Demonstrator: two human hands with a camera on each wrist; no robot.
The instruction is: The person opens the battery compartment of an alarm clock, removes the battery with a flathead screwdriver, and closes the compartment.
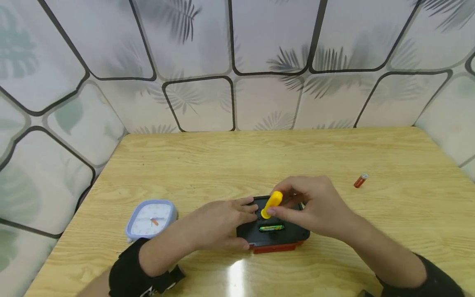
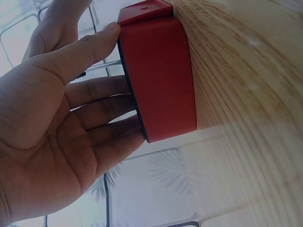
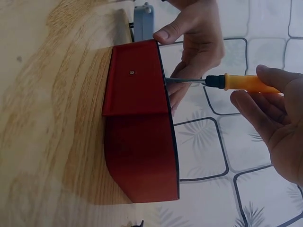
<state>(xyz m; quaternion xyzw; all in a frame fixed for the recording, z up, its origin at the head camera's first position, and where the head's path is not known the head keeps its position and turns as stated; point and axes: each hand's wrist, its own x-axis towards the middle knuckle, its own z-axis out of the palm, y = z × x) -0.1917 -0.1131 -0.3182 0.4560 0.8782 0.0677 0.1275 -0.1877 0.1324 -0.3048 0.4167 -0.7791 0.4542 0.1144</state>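
A red box-shaped device (image 1: 275,248) with a black panel (image 1: 256,236) facing up sits on the table in the head view. A green battery (image 1: 271,227) lies in a slot of that panel. My right hand (image 1: 319,206) pinches the yellow handle of a screwdriver (image 3: 241,82) between thumb and fingers. The screwdriver's metal shaft points at the panel; its tip is hidden in the right wrist view. My left hand (image 1: 220,222) rests on the device's left side, extended fingers (image 2: 102,106) on the panel and thumb at the near edge.
A light blue alarm clock (image 1: 150,218) lies face up left of the device, beside my left forearm. A red battery (image 1: 360,180) is on the table at right, beyond my right hand. Patterned wall panels (image 1: 267,99) stand behind the wooden table (image 1: 222,165).
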